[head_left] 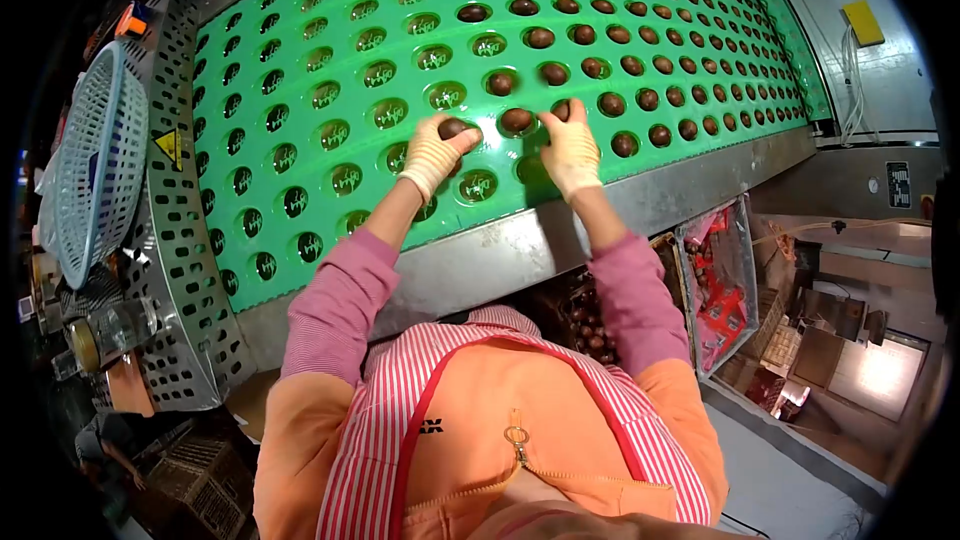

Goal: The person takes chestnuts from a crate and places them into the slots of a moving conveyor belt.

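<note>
My left hand (434, 154), in a pale glove, is closed on a brown egg-like ball (452, 127) above the green moulded sheet (462, 222). My right hand (572, 152), gloved likewise, pinches another dark brown ball (562, 110), partly hidden by its fingers. Between the hands, one more brown ball (517, 121) sits in a cavity. To the right and at the top, rows of cavities hold such balls; on the left they hold none and show pale markings. A cavity (476, 185) without a ball lies just below my left hand.
A metal rail (470, 265) borders the sheet on my side. On the left stand a perforated metal guard (180, 270) and a blue-white plastic basket (100, 165). Below the rail are many brown balls (590, 325) and a tray with red pieces (718, 290).
</note>
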The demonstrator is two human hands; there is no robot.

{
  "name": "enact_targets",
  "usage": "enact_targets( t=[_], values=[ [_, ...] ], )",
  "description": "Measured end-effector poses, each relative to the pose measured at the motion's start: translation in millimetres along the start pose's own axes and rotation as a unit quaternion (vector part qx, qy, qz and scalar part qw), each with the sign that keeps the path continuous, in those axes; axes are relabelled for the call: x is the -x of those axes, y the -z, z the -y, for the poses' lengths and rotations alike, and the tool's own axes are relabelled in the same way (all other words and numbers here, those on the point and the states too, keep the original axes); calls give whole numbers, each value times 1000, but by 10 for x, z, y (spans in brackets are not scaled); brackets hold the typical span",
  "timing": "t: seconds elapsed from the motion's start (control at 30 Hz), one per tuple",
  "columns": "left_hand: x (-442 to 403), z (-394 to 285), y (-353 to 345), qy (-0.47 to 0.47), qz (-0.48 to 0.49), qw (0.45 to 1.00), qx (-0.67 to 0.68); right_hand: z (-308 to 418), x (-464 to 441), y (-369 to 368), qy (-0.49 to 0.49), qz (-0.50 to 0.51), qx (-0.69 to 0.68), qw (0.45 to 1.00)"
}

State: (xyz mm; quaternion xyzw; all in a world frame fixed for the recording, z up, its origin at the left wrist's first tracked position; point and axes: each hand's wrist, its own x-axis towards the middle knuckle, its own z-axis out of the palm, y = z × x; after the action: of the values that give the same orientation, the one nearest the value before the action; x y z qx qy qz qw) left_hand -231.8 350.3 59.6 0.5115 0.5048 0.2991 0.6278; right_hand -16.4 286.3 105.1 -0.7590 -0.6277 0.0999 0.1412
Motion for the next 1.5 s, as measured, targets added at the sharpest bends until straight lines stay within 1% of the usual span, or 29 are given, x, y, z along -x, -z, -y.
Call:
enact_targets(
  t=[0.07,0.1,0.2,0.23,0.27,0.33,0.37,0.4,0.43,0.47,0.5,0.57,0.6,0.63,0.67,0.7,0.73,0.77,0.8,0.87,1.07,1.1,1.13,1.27,1.33,1.37,1.43,1.47,1.5],
  values=[
    [-195,-60,56,-163,-142,936,-278,26,170,82,13,119,66,991],
    [-221,-340,78,-95,-102,952,-272,40,210,105,22,172,98,980],
    [-596,-355,127,-53,-26,886,-459,-50,249,10,99,225,84,966],
    [-640,-439,191,-62,9,870,-488,80,193,191,48,243,11,969],
    [-747,-378,260,-78,-3,899,-431,-12,112,196,94,213,1,973],
    [-1091,-304,437,-113,-31,943,-311,93,-248,401,-20,246,-225,943],
    [-1246,-300,455,-179,-105,942,-263,37,-509,296,0,138,-191,972],
    [-1494,-317,321,-349,-222,879,-235,51,-911,134,39,33,-153,987],
    [-1622,-363,384,-259,-85,834,-480,139,-1149,9,58,-16,-132,989],
    [-1374,-659,439,-174,-1,799,-575,260,-1341,-160,115,-108,-87,984],
    [-1324,-657,453,-204,9,765,-610,258,-1514,-326,122,-102,-18,987],
    [-1329,-454,369,-287,-109,824,-476,235,-1802,-667,125,29,-1,992],
    [-1100,-677,429,-229,-81,858,-454,205,-1869,-755,137,112,-33,984],
    [-1011,-550,325,-237,-152,850,-444,244,-1909,-765,111,140,-4,984],
    [-894,-442,259,-248,-117,866,-417,-42,-1934,-980,176,51,13,983],
    [-659,-323,148,-280,-152,831,-455,-52,-1995,-937,152,122,19,981],
    [-486,-103,-8,-288,-126,826,-468,-57,-1922,-932,182,82,82,976],
    [-187,-137,27,-272,-38,856,-438,-211,-1912,-1001,200,53,87,975],
    [-136,195,-117,-357,-58,862,-356,-8,-1746,-890,165,14,152,974],
    [372,10,171,-312,-48,901,-299,285,-1395,-747,212,-54,135,966],
    [1548,-92,1142,-283,-352,886,-105,635,-100,-644,267,-129,-52,954],
    [1806,-192,1366,-353,-458,810,-98,698,86,-570,257,-135,-90,953],
    [2249,-463,1651,-357,-548,717,-242,755,268,-480,248,-140,-129,950],
    [3407,-762,2398,-453,-729,509,58,507,689,-392,223,-161,-226,935],
    [3615,-804,2161,-422,-726,535,-94,425,906,-311,256,-202,-210,922],
    [3525,-488,2079,-391,-656,625,-164,443,1066,-233,257,-199,-202,924],
    [3434,-435,1547,-438,-522,683,-261,388,1320,-251,266,-194,-168,929],
    [3449,-713,1224,-521,-461,659,-285,368,1451,-290,252,-162,-165,940],
    [3468,-725,1231,-507,-478,671,-254,307,1577,-414,256,-159,-166,939]
  ],
)
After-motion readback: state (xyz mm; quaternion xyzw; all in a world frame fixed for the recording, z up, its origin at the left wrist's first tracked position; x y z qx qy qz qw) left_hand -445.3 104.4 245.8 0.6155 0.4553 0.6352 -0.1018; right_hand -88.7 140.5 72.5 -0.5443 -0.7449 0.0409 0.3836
